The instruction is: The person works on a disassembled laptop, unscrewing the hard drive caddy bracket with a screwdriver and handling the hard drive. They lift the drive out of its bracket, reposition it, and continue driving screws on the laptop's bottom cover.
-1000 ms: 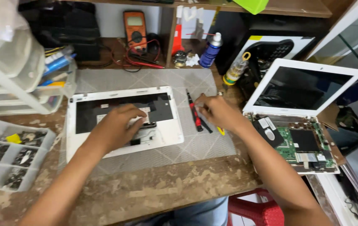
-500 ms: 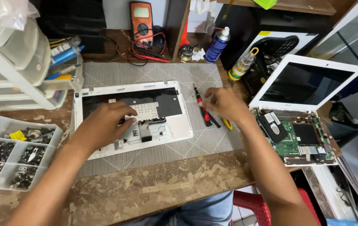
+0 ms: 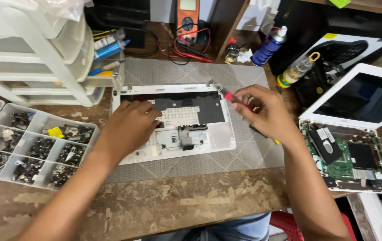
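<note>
A white laptop top cover (image 3: 217, 138) lies upside down on a grey mat (image 3: 177, 73), with a dark keyboard back and small metal parts showing inside. My left hand (image 3: 130, 127) rests flat on the cover's left part, fingers near its middle. My right hand (image 3: 267, 114) hovers at the cover's right edge and pinches a red-handled screwdriver (image 3: 227, 94), whose tip points toward the cover's upper right corner.
A divided clear tray of screws (image 3: 34, 147) sits at the left, below white plastic drawers (image 3: 30, 53). An opened white laptop with a bare green board (image 3: 349, 160) lies at the right. An orange multimeter (image 3: 187, 13), a spray can (image 3: 269, 44) and a small bottle (image 3: 296, 69) stand behind.
My right hand has picked the red screwdriver up off the mat and lifted it toward the cover's upper right corner. My left hand has stayed on the cover.
</note>
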